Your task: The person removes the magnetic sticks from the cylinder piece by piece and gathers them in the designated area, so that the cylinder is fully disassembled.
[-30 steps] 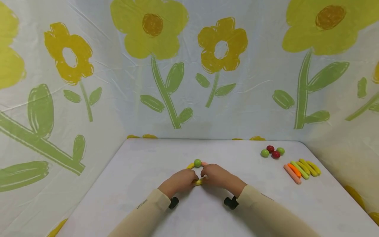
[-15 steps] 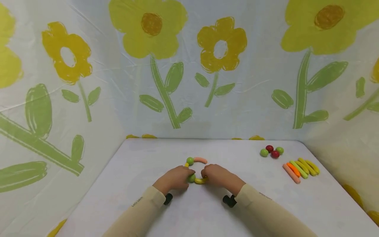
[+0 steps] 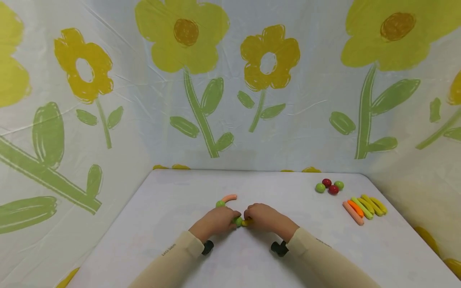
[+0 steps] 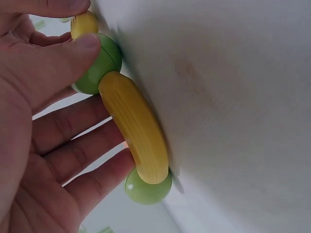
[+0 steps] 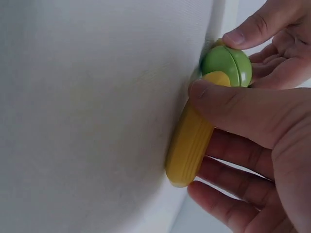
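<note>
A short chain of toy sticks and balls lies on the white table. My left hand (image 3: 216,221) pinches a green ball (image 4: 111,58) between thumb and finger, its other fingers reaching behind a curved yellow stick (image 4: 138,126). That stick runs from the pinched ball to a second green ball (image 3: 220,204), beyond which extends a curved pink stick (image 3: 229,197). On the other side, my right hand (image 3: 266,217) grips another curved yellow stick (image 5: 187,145), thumb across its upper end, which touches the pinched ball. Its remaining fingers lie behind the stick.
Loose green balls (image 3: 320,187) and red balls (image 3: 333,190) sit at the back right. Nearer, a row of sticks includes a pink stick (image 3: 353,213), an orange stick (image 3: 355,209) and several others. A flowered curtain (image 3: 306,148) surrounds the table (image 3: 162,200).
The chain's far part, with the green ball and pink stick, has swung left, away from my right hand. My left hand shifted left, then slightly back, while my right hand stayed nearly still.
</note>
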Demonstrator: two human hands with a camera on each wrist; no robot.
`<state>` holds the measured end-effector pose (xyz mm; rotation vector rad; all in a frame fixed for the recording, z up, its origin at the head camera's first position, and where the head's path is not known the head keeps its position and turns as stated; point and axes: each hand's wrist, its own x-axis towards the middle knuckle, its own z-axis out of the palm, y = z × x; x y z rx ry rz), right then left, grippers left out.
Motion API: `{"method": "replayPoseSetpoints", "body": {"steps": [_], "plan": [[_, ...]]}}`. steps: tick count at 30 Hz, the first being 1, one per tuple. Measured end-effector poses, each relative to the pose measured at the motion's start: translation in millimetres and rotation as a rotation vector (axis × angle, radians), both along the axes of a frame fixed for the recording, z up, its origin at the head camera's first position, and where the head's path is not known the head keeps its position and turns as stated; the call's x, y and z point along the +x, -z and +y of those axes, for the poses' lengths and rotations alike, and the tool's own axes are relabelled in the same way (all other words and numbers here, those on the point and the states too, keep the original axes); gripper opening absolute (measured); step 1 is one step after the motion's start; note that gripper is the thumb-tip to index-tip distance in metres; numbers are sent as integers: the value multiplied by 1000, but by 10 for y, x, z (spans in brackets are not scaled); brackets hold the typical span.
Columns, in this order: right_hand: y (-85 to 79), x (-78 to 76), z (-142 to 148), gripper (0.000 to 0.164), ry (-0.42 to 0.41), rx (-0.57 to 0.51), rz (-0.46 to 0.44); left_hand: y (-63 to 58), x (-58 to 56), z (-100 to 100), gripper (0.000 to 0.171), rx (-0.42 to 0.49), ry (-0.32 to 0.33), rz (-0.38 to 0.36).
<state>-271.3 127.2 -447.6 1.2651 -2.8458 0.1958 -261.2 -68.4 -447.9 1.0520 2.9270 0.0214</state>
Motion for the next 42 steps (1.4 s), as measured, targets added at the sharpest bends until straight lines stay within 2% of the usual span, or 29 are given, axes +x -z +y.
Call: {"method": "replayPoseSetpoints", "body": {"steps": [3,7,12,16,20,27,30,37,42], "plan": [[-12,16,32,7,26,-10,-8,-7,13,10,19,-3,-9,-2],[-58,6,136,16,131,-15,-18,-6,16,18,17,-10,-15,1],[-105,-49,431,4,301,-39,-83,-4,19,28,15,-24,-15,4],[-148,-91,788,22,427,-80,-136,-5,20,32,19,-25,-26,7],[-161,-130,1171,28,459,-139,-137,-6,18,31,16,-15,-36,-4],[-125,-146,1684,16,520,-209,-213,-10,26,24,11,14,-40,-27],[-116,-132,1837,16,560,-223,-231,-16,32,28,11,24,-43,-36],[-158,-86,2113,33,634,-234,-250,-19,36,25,16,42,-53,-55],[-152,-68,2275,28,713,-167,-232,12,18,8,10,60,-28,-45]]}}
